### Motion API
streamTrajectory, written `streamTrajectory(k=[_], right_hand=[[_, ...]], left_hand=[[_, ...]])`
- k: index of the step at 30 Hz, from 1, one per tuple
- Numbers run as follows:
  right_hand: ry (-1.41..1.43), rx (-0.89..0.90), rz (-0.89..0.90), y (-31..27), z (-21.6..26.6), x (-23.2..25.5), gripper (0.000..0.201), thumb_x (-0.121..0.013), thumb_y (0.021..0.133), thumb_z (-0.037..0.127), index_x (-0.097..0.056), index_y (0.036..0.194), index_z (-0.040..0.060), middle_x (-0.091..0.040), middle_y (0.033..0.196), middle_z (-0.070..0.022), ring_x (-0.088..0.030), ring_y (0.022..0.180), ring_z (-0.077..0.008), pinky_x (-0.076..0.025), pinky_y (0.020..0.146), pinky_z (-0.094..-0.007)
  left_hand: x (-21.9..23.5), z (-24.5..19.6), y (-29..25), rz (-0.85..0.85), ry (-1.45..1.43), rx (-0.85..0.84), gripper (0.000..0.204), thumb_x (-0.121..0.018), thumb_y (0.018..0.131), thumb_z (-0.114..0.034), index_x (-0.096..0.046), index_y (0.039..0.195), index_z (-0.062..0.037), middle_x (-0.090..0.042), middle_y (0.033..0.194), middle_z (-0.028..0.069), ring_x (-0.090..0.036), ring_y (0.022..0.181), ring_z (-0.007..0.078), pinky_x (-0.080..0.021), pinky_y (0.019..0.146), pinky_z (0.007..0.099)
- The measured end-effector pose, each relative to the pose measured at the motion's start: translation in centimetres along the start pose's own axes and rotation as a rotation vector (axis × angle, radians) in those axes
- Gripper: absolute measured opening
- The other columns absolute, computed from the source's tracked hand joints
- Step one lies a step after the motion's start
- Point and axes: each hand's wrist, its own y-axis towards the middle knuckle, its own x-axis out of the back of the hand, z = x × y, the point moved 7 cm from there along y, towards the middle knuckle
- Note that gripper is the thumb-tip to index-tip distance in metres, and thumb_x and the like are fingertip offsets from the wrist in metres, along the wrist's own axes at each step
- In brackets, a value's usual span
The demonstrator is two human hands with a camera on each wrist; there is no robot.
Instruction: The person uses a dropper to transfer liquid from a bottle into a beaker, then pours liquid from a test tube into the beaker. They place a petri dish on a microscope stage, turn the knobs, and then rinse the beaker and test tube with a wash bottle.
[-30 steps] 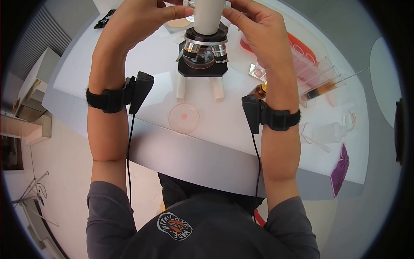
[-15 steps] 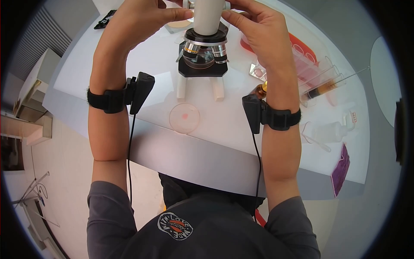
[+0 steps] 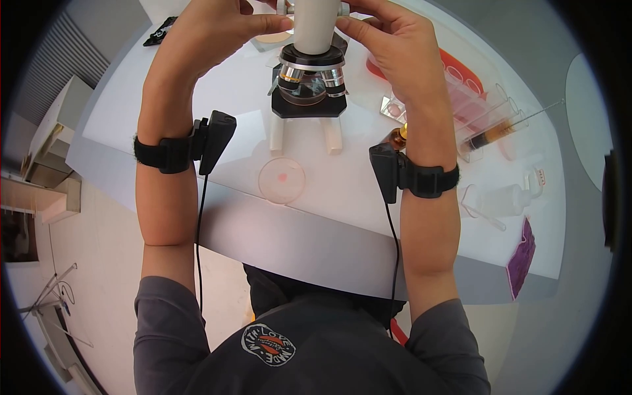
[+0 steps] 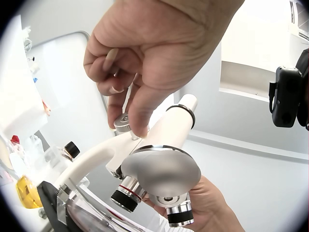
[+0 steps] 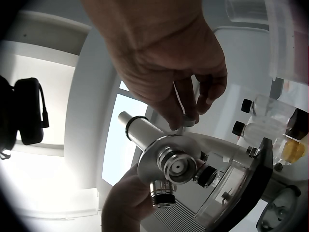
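Note:
A white microscope [image 3: 317,29] stands in front of the person, its legs toward the near table edge. In the left wrist view, the left hand [image 4: 154,58] pinches a ridged focus knob [image 4: 123,123] between thumb and fingers. On the opposite side the right hand [image 5: 166,63] grips the matching knob [image 5: 189,122] with its thumb and fingertips. Silver objective lenses [image 3: 290,77] hang over the black stage [image 3: 309,108], where a round clear dish [image 3: 304,99] lies. A petri dish [image 3: 282,191] with a small pink spot rests on the table nearer the body.
Right of the microscope are a pink tube rack [image 3: 461,99], a brown bottle [image 3: 397,137] with a yellow cap, and a clear wash bottle [image 3: 500,203]. A purple packet [image 3: 521,257] lies by the right edge. Black cameras are strapped to both forearms, cables trailing down.

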Motion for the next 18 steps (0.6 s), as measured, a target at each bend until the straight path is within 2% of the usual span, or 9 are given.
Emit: streamTrajectory(k=[2,5,8,11,14,18], right_hand=[[0.0,0.001,0.0,0.0,0.0,0.0,0.037,-0.069,0.089,0.0,-0.063,0.124,-0.0086,-0.069,0.076,-0.0081,-0.061,0.068,-0.0096,-0.049,0.062,-0.0219],[0.0,-0.005,0.0,0.0,-0.1,0.0,0.037,-0.069,0.089,0.0,-0.063,0.124,-0.0086,-0.069,0.076,-0.008,-0.062,0.068,-0.0097,-0.049,0.062,-0.022],[0.002,-0.003,0.003,0.1,-0.1,0.0,0.037,-0.069,0.088,0.0,-0.063,0.123,-0.0086,-0.069,0.076,-0.0079,-0.061,0.067,-0.0096,-0.048,0.062,-0.022],[-0.003,0.003,0.003,0.1,0.0,0.0,0.037,-0.07,0.088,0.0,-0.063,0.123,-0.0088,-0.069,0.075,-0.0078,-0.061,0.067,-0.0095,-0.048,0.061,-0.0218],[0.014,0.01,0.009,0.1,-0.2,0.0,0.037,-0.07,0.088,0.001,-0.063,0.123,-0.0088,-0.069,0.075,-0.0077,-0.061,0.066,-0.0093,-0.048,0.061,-0.0217],[0.001,0.016,0.006,0.1,-0.1,0.1,0.037,-0.07,0.088,0.001,-0.064,0.122,-0.0087,-0.069,0.075,-0.0078,-0.061,0.066,-0.0092,-0.048,0.06,-0.0217]], left_hand=[[-0.2,1.0,0.3,-0.009,-0.002,-0.024,0.023,-0.08,0.075,-0.009,-0.068,0.093,-0.0014,-0.053,0.067,-0.0004,-0.046,0.061,0.0096,-0.035,0.053,0.0253],[0.1,-0.4,-0.4,-0.004,-0.061,-0.075,0.023,-0.08,0.075,-0.009,-0.068,0.093,-0.0016,-0.052,0.067,-0.0005,-0.046,0.062,0.0096,-0.035,0.054,0.0251],[-0.3,1.1,0.3,-0.02,-0.047,-0.118,0.024,-0.081,0.074,-0.009,-0.067,0.092,-0.0017,-0.052,0.067,-0.0005,-0.046,0.062,0.0097,-0.035,0.054,0.0251],[0.0,-0.4,-0.1,-0.01,-0.004,-0.003,0.024,-0.081,0.074,-0.009,-0.067,0.092,-0.0018,-0.052,0.067,-0.0004,-0.046,0.062,0.01,-0.035,0.054,0.0253],[0.2,-0.5,-0.3,-0.02,-0.037,-0.091,0.024,-0.081,0.073,-0.008,-0.068,0.092,-0.0022,-0.052,0.068,-0.0002,-0.046,0.063,0.0103,-0.035,0.054,0.0255],[-0.2,1.0,0.3,-0.03,0.003,-0.071,0.024,-0.081,0.073,-0.008,-0.068,0.093,-0.0024,-0.052,0.068,0.0,-0.046,0.063,0.0106,-0.035,0.055,0.0256]])
